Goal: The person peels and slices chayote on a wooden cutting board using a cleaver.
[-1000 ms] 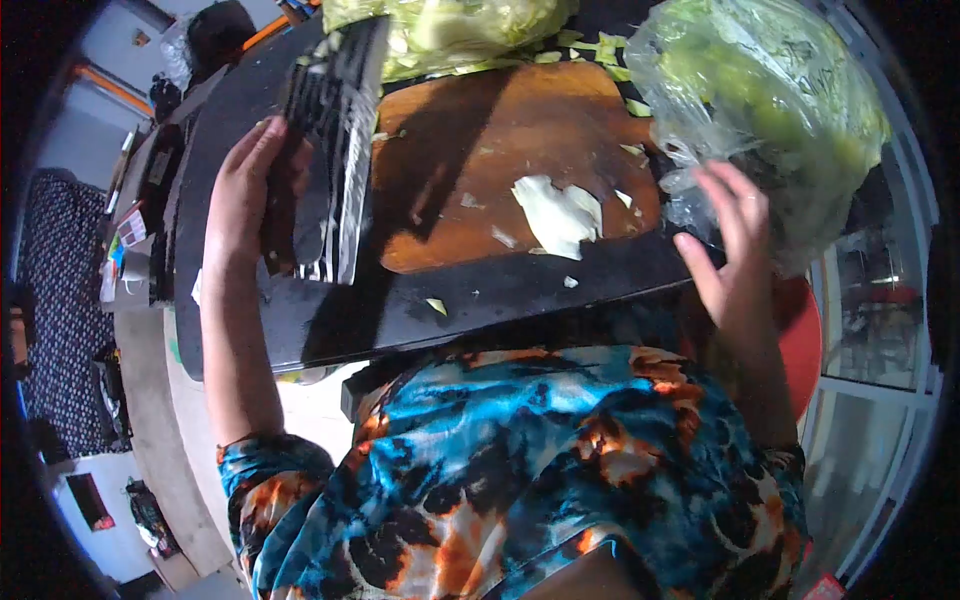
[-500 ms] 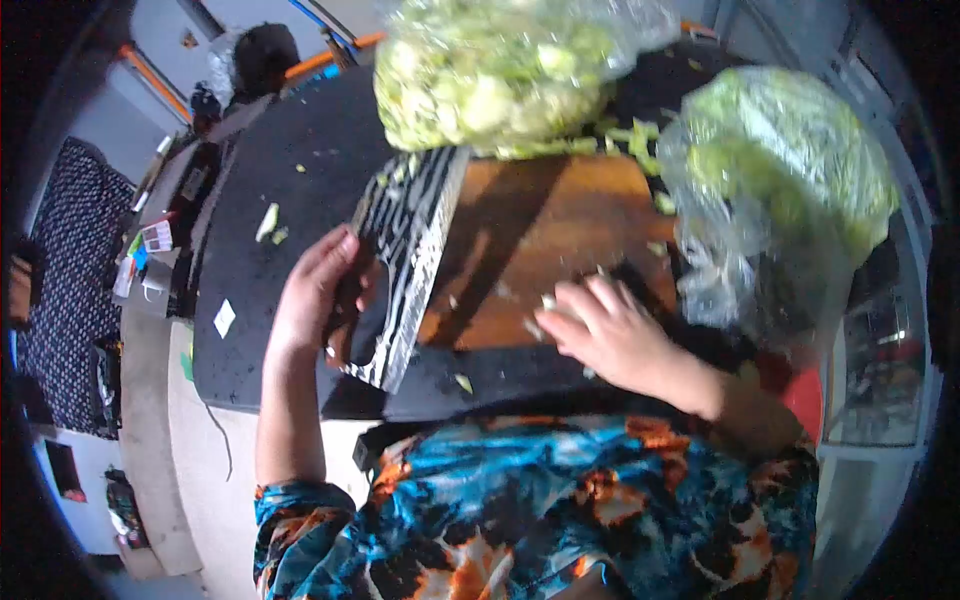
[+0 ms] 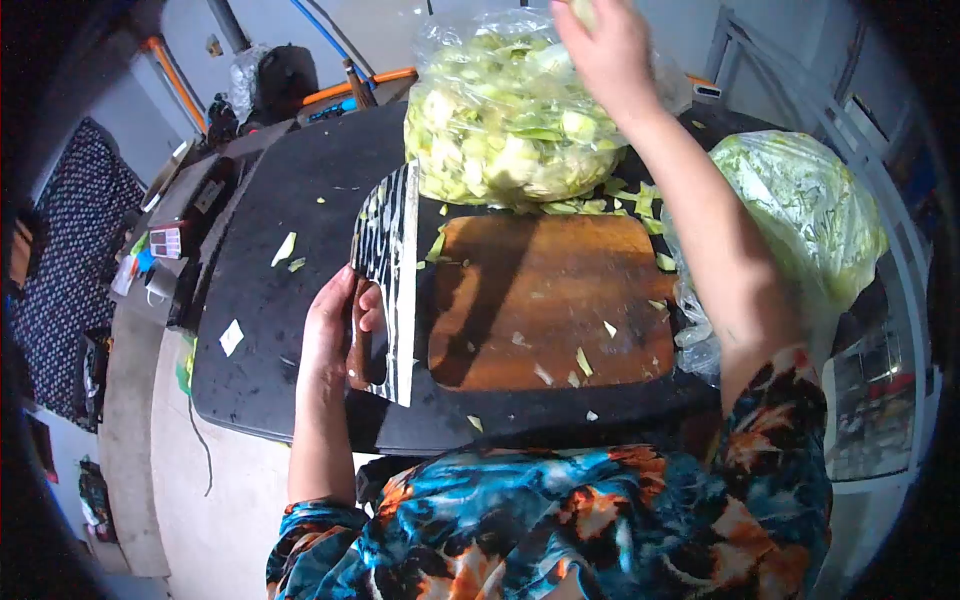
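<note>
My left hand [image 3: 335, 318] is closed around the brown handle of a large knife [image 3: 398, 270] with a black-and-white striped blade. The knife stands on edge beside the left side of a wooden cutting board [image 3: 480, 350]. My right hand [image 3: 612, 58] is raised above a clear plastic bag of cut cabbage [image 3: 500, 150], its fingers closed on a pale piece of cabbage [image 3: 583, 12], partly cut off by the top of the view. Small pale green scraps [image 3: 583, 362] lie on the board.
A second plastic bag holding greens [image 3: 800, 220] stands right of the board. The black table [image 3: 270, 360] carries scattered scraps, with a white diamond-shaped piece [image 3: 231, 338] near its left edge. A side shelf at left holds a white cup [image 3: 159, 289].
My right hand has left the cutting board and risen to the bag of cut cabbage at the back. My left hand keeps the knife, now turned more upright. The view has shifted slightly.
</note>
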A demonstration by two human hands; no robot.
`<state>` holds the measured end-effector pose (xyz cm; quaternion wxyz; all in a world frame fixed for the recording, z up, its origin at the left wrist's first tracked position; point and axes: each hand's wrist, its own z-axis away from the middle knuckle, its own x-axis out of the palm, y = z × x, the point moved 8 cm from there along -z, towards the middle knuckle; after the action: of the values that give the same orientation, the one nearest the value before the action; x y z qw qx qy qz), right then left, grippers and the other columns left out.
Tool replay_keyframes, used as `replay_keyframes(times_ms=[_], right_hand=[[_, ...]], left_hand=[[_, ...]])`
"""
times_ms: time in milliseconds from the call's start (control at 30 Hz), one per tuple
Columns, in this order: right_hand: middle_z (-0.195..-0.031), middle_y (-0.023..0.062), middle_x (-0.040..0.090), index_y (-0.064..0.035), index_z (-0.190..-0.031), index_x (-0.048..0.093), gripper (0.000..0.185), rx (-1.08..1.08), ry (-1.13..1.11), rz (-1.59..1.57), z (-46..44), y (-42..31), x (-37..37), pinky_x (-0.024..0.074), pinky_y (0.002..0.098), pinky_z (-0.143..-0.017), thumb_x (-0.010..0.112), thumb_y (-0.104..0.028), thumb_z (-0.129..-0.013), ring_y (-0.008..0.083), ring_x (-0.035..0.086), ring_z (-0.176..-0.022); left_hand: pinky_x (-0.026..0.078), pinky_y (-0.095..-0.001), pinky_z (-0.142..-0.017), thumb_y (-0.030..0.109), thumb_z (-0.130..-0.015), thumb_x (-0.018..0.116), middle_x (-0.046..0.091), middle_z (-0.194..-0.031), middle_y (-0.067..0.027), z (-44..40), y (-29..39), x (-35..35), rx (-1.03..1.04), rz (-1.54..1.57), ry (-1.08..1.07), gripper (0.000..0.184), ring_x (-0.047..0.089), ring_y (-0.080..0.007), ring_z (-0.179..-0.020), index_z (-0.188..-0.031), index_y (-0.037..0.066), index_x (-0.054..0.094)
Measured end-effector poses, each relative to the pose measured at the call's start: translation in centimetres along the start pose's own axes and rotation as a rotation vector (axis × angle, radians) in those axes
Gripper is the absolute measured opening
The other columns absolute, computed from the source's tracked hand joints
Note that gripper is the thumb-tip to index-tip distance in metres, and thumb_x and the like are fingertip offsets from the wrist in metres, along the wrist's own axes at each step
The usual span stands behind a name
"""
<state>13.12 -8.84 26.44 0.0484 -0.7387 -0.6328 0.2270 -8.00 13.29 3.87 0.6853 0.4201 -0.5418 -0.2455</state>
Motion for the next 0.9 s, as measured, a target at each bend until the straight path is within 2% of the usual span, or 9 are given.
replay_keyframes(times_ms=[67, 267, 300, 433, 500, 600, 667, 733, 900], right_hand=[[-0.102, 0.0159, 0.061, -0.0070, -0.100, 0.060, 0.038, 0.118, -0.269, 0.156, -1.7, 8.7, 6.8, 0.0473, 0.0425, -0.078, 0.057, -0.041, -0.084, 0.0356, 0.059, -0.092], [-0.114, 0.0145, 0.060, -0.0137, -0.098, 0.068, 0.078, 0.405, -0.800, 0.556, -2.0, 15.0, 10.8, 0.0340, 0.0438, -0.100, 0.029, -0.077, -0.077, 0.0319, 0.054, -0.107], [-0.118, 0.0155, 0.055, -0.0132, -0.101, 0.067, 0.053, 0.225, -0.343, 0.880, -2.2, 14.0, 9.2, 0.0358, 0.0406, -0.098, 0.047, -0.059, -0.083, 0.0307, 0.050, -0.111], [-0.123, 0.0157, 0.046, -0.0116, -0.123, 0.053, 0.045, 0.054, -0.017, 0.805, -1.7, 12.3, 7.2, 0.0335, 0.0420, -0.094, 0.057, -0.030, -0.082, 0.0310, 0.041, -0.113], [-0.139, 0.0152, 0.028, -0.0140, -0.123, 0.054, 0.050, 0.290, -0.286, 0.417, -0.9, 11.4, 5.5, 0.0162, 0.0460, -0.105, 0.058, -0.041, -0.081, 0.0342, 0.022, -0.128], [-0.126, 0.0152, 0.045, -0.0116, -0.111, 0.063, 0.037, 0.242, -0.590, 0.243, 4.3, 7.3, 3.2, 0.0332, 0.0448, -0.099, 0.059, -0.031, -0.079, 0.0354, 0.038, -0.119], [-0.122, 0.0128, 0.042, -0.0116, -0.121, 0.054, 0.048, -0.115, -0.409, 0.525, 9.9, 1.3, -0.5, 0.0385, 0.0364, -0.096, 0.060, -0.004, -0.075, 0.0292, 0.041, -0.115], [-0.118, 0.0128, 0.047, -0.0079, -0.119, 0.053, 0.042, -0.069, -0.459, 0.497, 14.3, -1.3, -3.9, 0.0391, 0.0369, -0.095, 0.058, -0.005, -0.077, 0.0283, 0.047, -0.109], [-0.082, 0.0120, 0.060, -0.0012, -0.092, 0.060, 0.016, 0.513, -0.806, 0.142, 23.9, -1.6, -13.1, 0.0455, 0.0375, -0.071, 0.060, -0.013, -0.081, 0.0259, 0.059, -0.078]], left_hand=[[0.035, -0.0204, -0.048, 0.029, -0.095, 0.041, 0.043, -0.067, -0.0002, -0.2, -0.6, -0.7, -0.016, 0.047, -0.044, 0.025, 0.039, -0.0085, -0.053, -0.096, 0.004, 0.047], [0.034, -0.0216, -0.049, 0.028, -0.096, 0.040, 0.044, -0.068, -0.0011, -0.4, 0.2, -0.3, 0.005, -0.037, -0.011, 0.027, 0.041, -0.0102, -0.053, -0.105, 0.003, 0.047], [0.034, -0.0217, -0.049, 0.027, -0.095, 0.040, 0.044, -0.068, -0.0013, -0.4, 0.3, -0.1, 0.005, -0.032, -0.011, 0.027, 0.041, -0.0105, -0.053, -0.105, 0.003, 0.047], [0.032, -0.0212, -0.047, 0.029, -0.094, 0.044, 0.044, -0.066, -0.0007, -0.5, 0.4, 0.1, 0.011, -0.061, 0.006, 0.026, 0.039, -0.0090, -0.051, -0.102, 0.004, 0.048], [0.033, -0.0207, -0.045, 0.032, -0.093, 0.046, 0.043, -0.064, 0.0022, -0.4, -0.1, -1.0, 0.024, -0.068, 0.062, 0.025, 0.039, -0.0067, -0.049, -0.093, 0.007, 0.050], [0.035, -0.0209, -0.043, 0.033, -0.093, 0.046, 0.042, -0.061, 0.0028, -0.3, -0.8, -2.3, -0.018, 0.033, 0.124, 0.025, 0.039, -0.0085, -0.047, -0.087, 0.009, 0.049], [0.036, -0.0216, -0.047, 0.031, -0.095, 0.044, 0.044, -0.066, -0.0016, -0.6, -1.4, -1.9, -0.064, 0.178, -0.015, 0.023, 0.041, -0.0100, -0.051, -0.089, 0.008, 0.047], [0.038, -0.0221, -0.047, 0.030, -0.096, 0.042, 0.045, -0.068, -0.0018, -0.9, -2.0, -2.2, -0.084, 0.170, -0.033, 0.022, 0.042, -0.0100, -0.052, -0.088, 0.009, 0.045], [0.039, -0.0205, -0.046, 0.029, -0.097, 0.040, 0.042, -0.069, -0.0017, 0.0, -2.5, -0.2, -0.061, 0.161, -0.048, 0.021, 0.043, -0.0104, -0.052, -0.087, 0.011, 0.044]])
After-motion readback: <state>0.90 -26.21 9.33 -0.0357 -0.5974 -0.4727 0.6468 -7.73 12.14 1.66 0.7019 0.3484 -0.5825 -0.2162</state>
